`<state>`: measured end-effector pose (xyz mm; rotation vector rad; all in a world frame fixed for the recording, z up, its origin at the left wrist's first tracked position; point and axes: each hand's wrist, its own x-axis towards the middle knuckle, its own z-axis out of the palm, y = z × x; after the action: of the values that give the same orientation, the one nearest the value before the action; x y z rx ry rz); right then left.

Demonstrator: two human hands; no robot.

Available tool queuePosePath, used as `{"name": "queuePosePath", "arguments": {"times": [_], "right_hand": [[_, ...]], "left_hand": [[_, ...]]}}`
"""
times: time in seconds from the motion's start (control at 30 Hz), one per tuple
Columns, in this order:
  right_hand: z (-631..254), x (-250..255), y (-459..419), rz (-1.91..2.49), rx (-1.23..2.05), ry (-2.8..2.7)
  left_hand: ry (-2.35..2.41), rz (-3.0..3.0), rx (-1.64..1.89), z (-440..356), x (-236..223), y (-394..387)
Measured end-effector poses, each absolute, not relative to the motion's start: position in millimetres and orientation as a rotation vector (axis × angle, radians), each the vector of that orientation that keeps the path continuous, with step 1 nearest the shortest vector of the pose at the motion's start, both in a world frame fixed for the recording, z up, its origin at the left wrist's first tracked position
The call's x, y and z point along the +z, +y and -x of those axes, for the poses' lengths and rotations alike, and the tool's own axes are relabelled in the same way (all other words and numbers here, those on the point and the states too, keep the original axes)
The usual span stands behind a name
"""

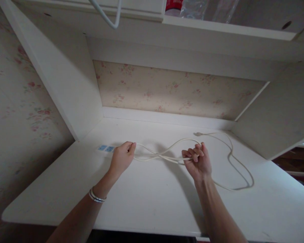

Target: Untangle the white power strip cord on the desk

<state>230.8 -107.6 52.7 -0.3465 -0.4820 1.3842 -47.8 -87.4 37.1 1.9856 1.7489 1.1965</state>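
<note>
A white cord (pixel 233 158) lies in loops on the white desk top (pixel 147 199). My left hand (pixel 122 157) is closed, pinching the cord at its left end, beside a white power strip (pixel 105 148) with blue sockets. My right hand (pixel 198 162) is closed with the palm up, its fingers wrapped round a stretch of the same cord. The cord runs doubled between my hands and sweeps in a wide loop to the right. Its plug end (pixel 198 134) rests near the back of the desk.
The desk sits in an alcove with white side panels (pixel 66 77) left and right and flowered wallpaper (pixel 172 91) behind. A shelf (pixel 218 28) above holds clear plastic bottles. A white hanger (pixel 108 17) hangs at the top left.
</note>
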Motion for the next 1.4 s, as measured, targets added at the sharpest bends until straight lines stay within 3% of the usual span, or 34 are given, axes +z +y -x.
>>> {"name": "queuePosePath", "arguments": {"times": [0.27, 0.43, 0.57, 0.83, 0.93, 1.07, 1.4], "right_hand": [[-249.0, 59.6, -114.9, 0.243, 1.284, -0.582], [-257.4, 57.0, -122.0, 0.521, 1.334, -0.811], [-272.7, 48.7, -124.6, 0.630, 1.162, -1.008], [-308.6, 35.3, -128.6, 1.521, 0.970, -1.810], [-288.6, 46.4, -136.8, 1.716, 0.742, -2.087], [-229.7, 66.3, -149.3, 1.776, 0.160, -2.215], [-116.9, 29.1, -123.3, 1.767, -0.027, -2.528]], "left_hand": [[1.772, -1.893, 1.246, 51.9, 27.6, -83.4], [1.860, -2.142, 1.003, 50.0, 13.0, -77.8], [1.983, -2.238, 0.843, 49.0, 8.7, -74.9], [2.024, -2.196, 0.732, 48.5, 4.2, -70.5], [2.056, -2.174, 0.680, 46.5, 3.2, -71.1], [2.088, -2.209, 0.615, 42.6, 5.1, -76.5], [2.079, -2.329, 0.609, 46.1, 10.9, -80.2]]}}
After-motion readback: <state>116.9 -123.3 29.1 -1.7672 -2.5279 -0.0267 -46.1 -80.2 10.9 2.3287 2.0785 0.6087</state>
